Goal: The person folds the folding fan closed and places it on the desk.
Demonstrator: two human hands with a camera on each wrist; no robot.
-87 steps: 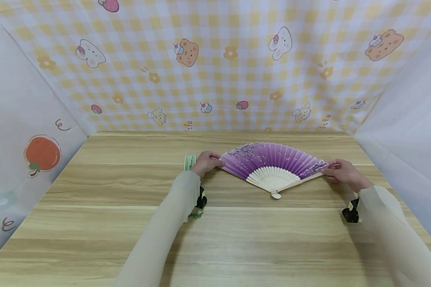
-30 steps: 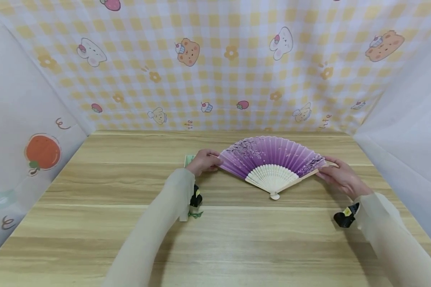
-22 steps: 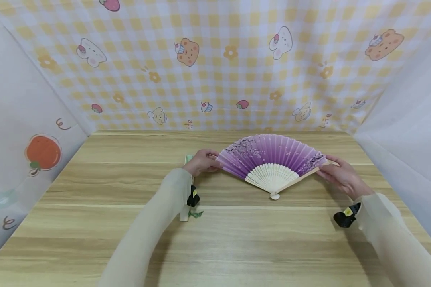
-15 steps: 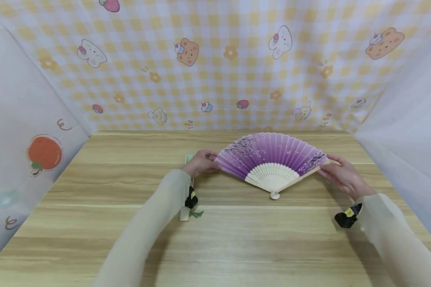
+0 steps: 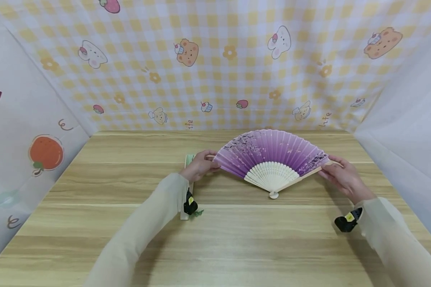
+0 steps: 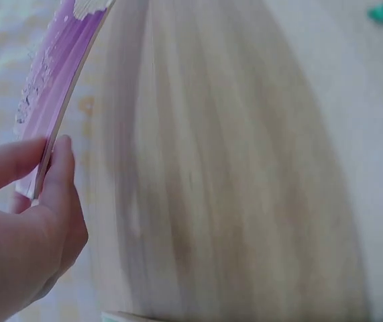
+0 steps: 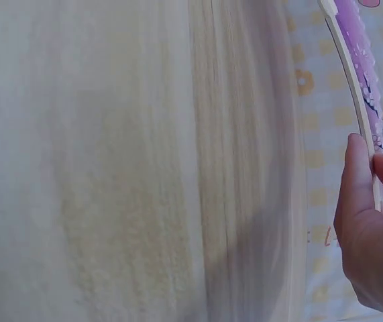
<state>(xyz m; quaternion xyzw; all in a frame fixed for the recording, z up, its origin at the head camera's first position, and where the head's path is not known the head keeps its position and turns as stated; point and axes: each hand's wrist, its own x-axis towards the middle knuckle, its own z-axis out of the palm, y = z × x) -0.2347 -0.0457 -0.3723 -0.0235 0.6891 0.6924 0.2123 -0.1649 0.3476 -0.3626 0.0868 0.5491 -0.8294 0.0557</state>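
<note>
A purple folding fan with dark branches and pale blossoms is spread wide in the head view, its cream ribs meeting at a pivot near the front. My left hand pinches its left end between thumb and fingers; the left wrist view shows that edge of the fan in the grip. At the opposite end, my right hand pinches the outer wooden rib, seen also in the right wrist view with the fan nearly edge-on. The fan is tilted up, its far edge raised toward the cloth.
Under my left wrist lies a narrow, pale-green folded item, mostly covered by the arm, with a green tassel beside it. The wooden table ends at a yellow checked cloth behind. White cloth hangs on both sides.
The fan's top edge has risen and tilted further upright, and it has spread slightly wider. My left hand has shifted a little left, uncovering more of the green item; both hands keep their pinch.
</note>
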